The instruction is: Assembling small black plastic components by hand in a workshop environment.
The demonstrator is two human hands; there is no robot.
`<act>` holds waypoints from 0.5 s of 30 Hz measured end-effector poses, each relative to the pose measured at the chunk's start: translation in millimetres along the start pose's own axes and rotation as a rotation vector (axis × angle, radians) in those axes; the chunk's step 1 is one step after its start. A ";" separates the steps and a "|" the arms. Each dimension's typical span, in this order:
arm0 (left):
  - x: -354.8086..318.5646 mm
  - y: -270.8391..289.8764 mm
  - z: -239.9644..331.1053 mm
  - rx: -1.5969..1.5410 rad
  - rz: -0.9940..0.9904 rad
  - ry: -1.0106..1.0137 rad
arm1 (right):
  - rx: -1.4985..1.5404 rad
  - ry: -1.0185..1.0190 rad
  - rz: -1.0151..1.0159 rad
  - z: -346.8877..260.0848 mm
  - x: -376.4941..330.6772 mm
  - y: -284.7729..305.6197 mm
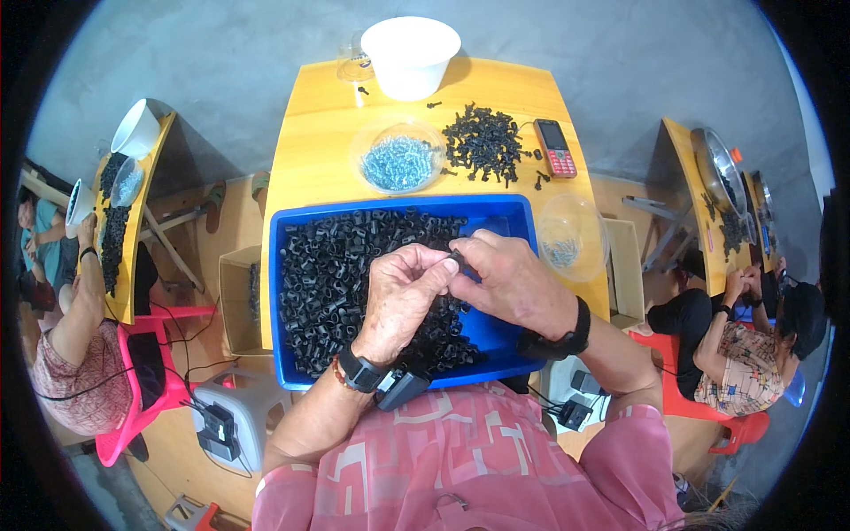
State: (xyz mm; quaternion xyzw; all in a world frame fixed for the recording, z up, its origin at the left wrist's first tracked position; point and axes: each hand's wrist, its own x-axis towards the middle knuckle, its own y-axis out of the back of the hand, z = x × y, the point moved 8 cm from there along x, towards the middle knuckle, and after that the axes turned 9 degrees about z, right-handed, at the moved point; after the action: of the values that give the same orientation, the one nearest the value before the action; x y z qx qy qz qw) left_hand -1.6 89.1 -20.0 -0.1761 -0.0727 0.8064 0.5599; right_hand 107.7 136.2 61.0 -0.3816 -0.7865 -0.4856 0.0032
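Note:
My left hand and my right hand meet over a blue tray. Both are closed, fingertips pinched together on a small black part, mostly hidden by the fingers. Many small black plastic pieces heap up in the tray, short and hollow-looking, filling its left and middle. Just beyond the tray stands a clear round bowl of silvery-blue screws. To its right lies a loose pile of black plastic parts with thin stems.
A white bucket stands at the table's far edge. A red keypad phone lies right of the pile, above a clear tub with a few screws. Cardboard boxes flank the table. Other people sit at tables left and right.

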 end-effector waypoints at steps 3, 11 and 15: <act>2.4 1.3 -2.9 0.011 0.019 0.002 | -0.029 0.014 -0.023 3.7 -1.5 -9.4; -1.2 1.6 9.6 0.288 0.083 -0.167 | -0.159 0.101 -0.048 -5.9 -8.9 -13.1; -0.5 -0.9 11.2 0.319 0.052 -0.187 | -0.141 0.101 -0.052 -4.0 -9.0 -9.5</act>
State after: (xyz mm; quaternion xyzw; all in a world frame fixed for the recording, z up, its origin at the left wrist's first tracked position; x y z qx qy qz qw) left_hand -4.8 89.8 -9.2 -0.0112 0.0091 0.8348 0.5504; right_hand 106.9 125.4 52.5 -0.3353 -0.7588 -0.5583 0.0034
